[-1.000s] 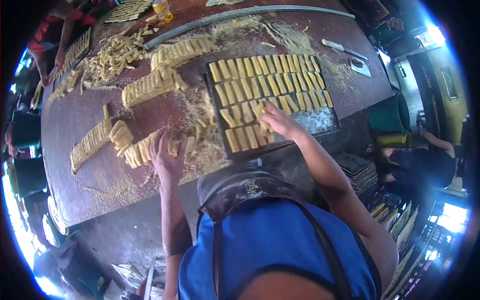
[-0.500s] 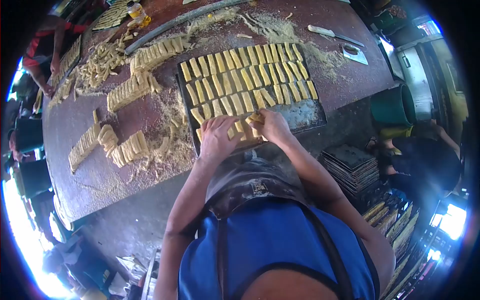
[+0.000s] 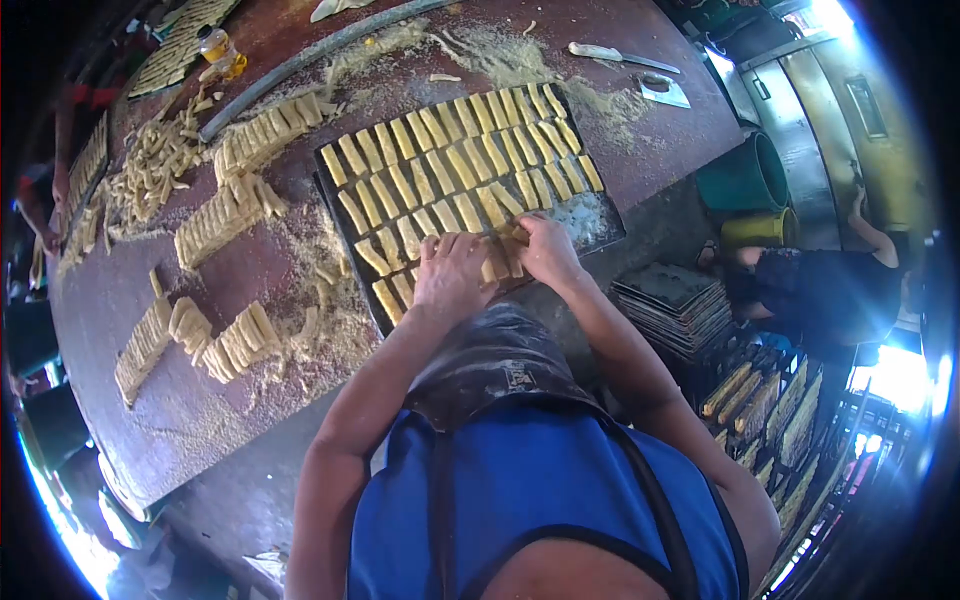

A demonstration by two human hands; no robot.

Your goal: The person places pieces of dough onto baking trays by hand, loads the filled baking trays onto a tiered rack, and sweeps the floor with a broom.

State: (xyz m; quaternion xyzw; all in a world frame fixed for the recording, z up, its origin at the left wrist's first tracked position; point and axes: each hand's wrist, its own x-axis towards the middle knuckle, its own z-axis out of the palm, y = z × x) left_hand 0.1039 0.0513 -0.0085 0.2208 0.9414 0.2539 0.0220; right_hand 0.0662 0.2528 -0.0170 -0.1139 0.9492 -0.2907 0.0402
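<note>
A dark baking tray on the table holds rows of pale yellow dough sticks, mostly lined up side by side. My left hand lies over the near row, its fingers stretched out across the sticks there. Close beside it, my right hand is closed at the tray's near right part, its fingertips pinching a dough stick that they partly cover. Bare, floury metal shows to the right of that hand.
Stacked dough sticks and a loose heap of dough pieces lie left on the floury table. A knife, a scraper and an oil bottle lie farther back. Stacked trays stand right, near another person.
The view has shifted, so the table and tray appear farther left. My right hand has lowered its dough stick toward the near row, and my left hand rests flatter over the sticks.
</note>
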